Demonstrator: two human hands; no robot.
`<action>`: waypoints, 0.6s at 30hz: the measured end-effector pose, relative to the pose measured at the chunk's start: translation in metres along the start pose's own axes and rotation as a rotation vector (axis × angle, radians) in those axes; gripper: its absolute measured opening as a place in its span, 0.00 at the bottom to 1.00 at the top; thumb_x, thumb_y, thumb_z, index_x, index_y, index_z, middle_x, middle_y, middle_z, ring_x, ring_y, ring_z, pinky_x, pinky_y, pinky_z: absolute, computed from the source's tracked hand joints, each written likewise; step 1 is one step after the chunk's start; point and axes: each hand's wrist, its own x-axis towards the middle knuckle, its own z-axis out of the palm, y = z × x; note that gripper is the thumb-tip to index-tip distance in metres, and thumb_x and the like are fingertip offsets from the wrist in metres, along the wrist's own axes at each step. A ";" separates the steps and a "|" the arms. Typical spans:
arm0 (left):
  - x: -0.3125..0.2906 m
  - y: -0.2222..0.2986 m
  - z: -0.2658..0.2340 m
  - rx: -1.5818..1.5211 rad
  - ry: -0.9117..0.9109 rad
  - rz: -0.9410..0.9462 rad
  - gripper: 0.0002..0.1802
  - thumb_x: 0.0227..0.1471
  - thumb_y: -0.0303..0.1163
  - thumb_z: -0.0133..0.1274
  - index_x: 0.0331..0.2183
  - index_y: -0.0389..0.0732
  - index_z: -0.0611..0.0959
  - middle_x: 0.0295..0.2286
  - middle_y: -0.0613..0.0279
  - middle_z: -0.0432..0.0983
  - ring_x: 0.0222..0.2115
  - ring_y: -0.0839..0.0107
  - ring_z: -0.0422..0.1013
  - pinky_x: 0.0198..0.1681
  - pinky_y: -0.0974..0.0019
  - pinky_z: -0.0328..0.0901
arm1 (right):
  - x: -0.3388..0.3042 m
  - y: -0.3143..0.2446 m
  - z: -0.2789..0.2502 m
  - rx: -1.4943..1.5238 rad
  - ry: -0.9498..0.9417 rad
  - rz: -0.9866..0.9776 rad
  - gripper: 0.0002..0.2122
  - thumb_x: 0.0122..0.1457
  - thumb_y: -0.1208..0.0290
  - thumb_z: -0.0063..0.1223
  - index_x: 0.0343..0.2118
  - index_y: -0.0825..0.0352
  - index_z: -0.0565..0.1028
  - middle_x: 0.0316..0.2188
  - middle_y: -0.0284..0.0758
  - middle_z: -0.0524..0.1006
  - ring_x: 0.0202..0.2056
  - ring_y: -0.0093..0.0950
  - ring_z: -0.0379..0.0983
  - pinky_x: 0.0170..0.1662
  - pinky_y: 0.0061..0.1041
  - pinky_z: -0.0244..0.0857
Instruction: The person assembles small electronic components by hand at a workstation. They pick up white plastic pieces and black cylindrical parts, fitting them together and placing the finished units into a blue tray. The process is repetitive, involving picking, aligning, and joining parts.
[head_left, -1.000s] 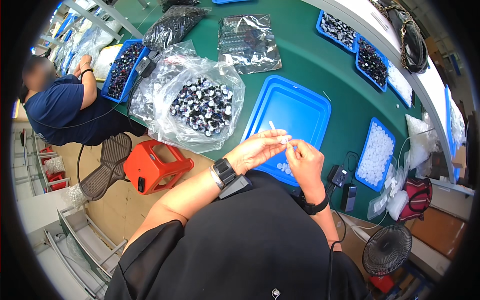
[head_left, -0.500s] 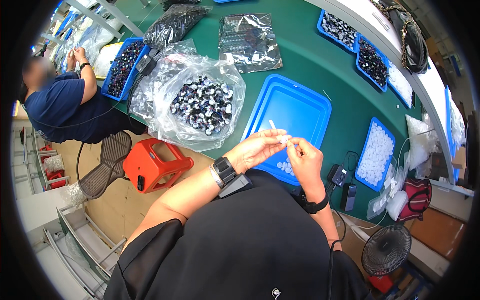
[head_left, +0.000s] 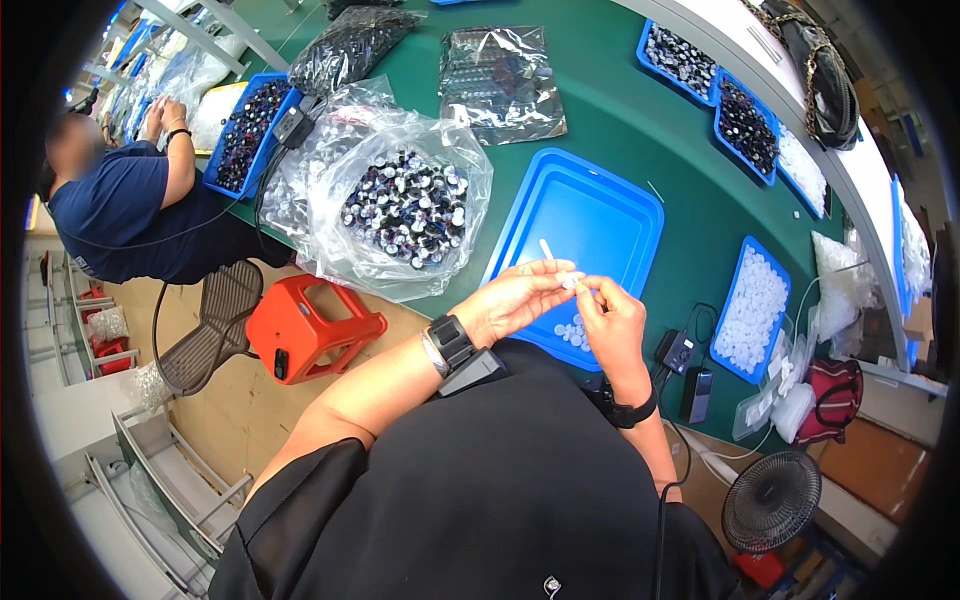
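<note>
- Blue tray (head_left: 585, 215) on the green table (head_left: 640, 130) is the landmark; both hands meet over its near edge.
- Left hand (head_left: 515, 300), palm up, pinches a small white piece (head_left: 568, 283) at its fingertips.
- Right hand (head_left: 612, 325), fingers curled, closes its grip on the same piece.
- One white stick (head_left: 547, 250) lies in the tray; a cluster of white caps (head_left: 572, 333), too small to count, lies beneath the hands.

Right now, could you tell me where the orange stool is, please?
In the head view, the orange stool stands on the floor left of the person's left hand, below the clear bag of caps.
</note>
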 end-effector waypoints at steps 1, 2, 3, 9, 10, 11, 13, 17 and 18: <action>0.000 0.000 0.000 0.006 0.000 0.001 0.13 0.55 0.23 0.48 0.43 0.32 0.72 0.41 0.56 0.70 0.45 0.69 0.68 0.53 0.68 0.64 | 0.000 0.000 0.000 -0.004 0.006 0.001 0.02 0.49 0.74 0.58 0.25 0.65 0.77 0.10 0.32 0.65 0.13 0.24 0.63 0.18 0.26 0.55; 0.000 -0.001 0.000 0.012 0.000 0.002 0.13 0.55 0.23 0.48 0.43 0.32 0.72 0.41 0.56 0.70 0.45 0.69 0.68 0.53 0.68 0.64 | 0.000 0.000 0.001 -0.007 0.013 0.003 0.02 0.49 0.74 0.58 0.25 0.65 0.77 0.10 0.32 0.66 0.13 0.25 0.63 0.18 0.26 0.56; 0.000 -0.001 0.000 0.018 0.000 0.002 0.13 0.55 0.23 0.48 0.43 0.32 0.72 0.41 0.56 0.70 0.45 0.69 0.68 0.53 0.67 0.64 | 0.000 0.000 0.001 -0.011 0.019 0.005 0.02 0.49 0.74 0.58 0.25 0.65 0.77 0.10 0.32 0.66 0.13 0.25 0.63 0.18 0.26 0.56; 0.001 -0.001 -0.001 0.010 -0.001 0.011 0.12 0.55 0.23 0.48 0.43 0.32 0.71 0.41 0.56 0.70 0.44 0.69 0.69 0.52 0.68 0.65 | 0.002 -0.001 0.000 -0.086 0.033 -0.032 0.03 0.49 0.73 0.59 0.25 0.65 0.77 0.10 0.32 0.66 0.12 0.24 0.63 0.17 0.26 0.55; 0.001 -0.001 -0.002 0.010 0.005 0.012 0.12 0.55 0.23 0.48 0.43 0.32 0.71 0.41 0.56 0.70 0.44 0.69 0.69 0.51 0.68 0.65 | 0.001 -0.001 0.000 -0.069 0.019 -0.017 0.03 0.49 0.73 0.59 0.25 0.65 0.77 0.10 0.32 0.66 0.12 0.24 0.63 0.17 0.26 0.55; 0.002 -0.001 -0.002 0.010 0.010 0.012 0.12 0.55 0.23 0.48 0.43 0.32 0.72 0.41 0.56 0.70 0.44 0.69 0.69 0.51 0.68 0.65 | 0.001 -0.001 0.000 -0.052 0.007 -0.002 0.02 0.49 0.73 0.58 0.25 0.65 0.77 0.10 0.32 0.66 0.12 0.24 0.63 0.17 0.26 0.56; 0.002 -0.001 -0.002 0.009 0.016 0.012 0.12 0.55 0.24 0.48 0.43 0.32 0.71 0.41 0.56 0.70 0.44 0.70 0.69 0.51 0.68 0.65 | 0.001 -0.001 0.000 -0.020 -0.003 0.006 0.02 0.49 0.74 0.58 0.25 0.66 0.78 0.09 0.30 0.64 0.12 0.21 0.60 0.17 0.24 0.54; 0.003 -0.001 -0.002 0.004 0.009 0.011 0.12 0.55 0.24 0.49 0.43 0.32 0.71 0.41 0.55 0.70 0.44 0.69 0.69 0.52 0.68 0.65 | 0.002 0.001 0.001 -0.015 0.017 -0.018 0.02 0.50 0.76 0.57 0.27 0.68 0.78 0.09 0.27 0.61 0.13 0.14 0.55 0.17 0.20 0.50; 0.003 -0.001 -0.002 0.002 0.006 0.011 0.12 0.55 0.24 0.49 0.43 0.32 0.71 0.41 0.55 0.70 0.45 0.69 0.69 0.52 0.68 0.65 | 0.002 0.002 0.001 -0.029 0.025 -0.023 0.02 0.50 0.76 0.57 0.26 0.68 0.78 0.09 0.28 0.61 0.12 0.14 0.55 0.16 0.20 0.50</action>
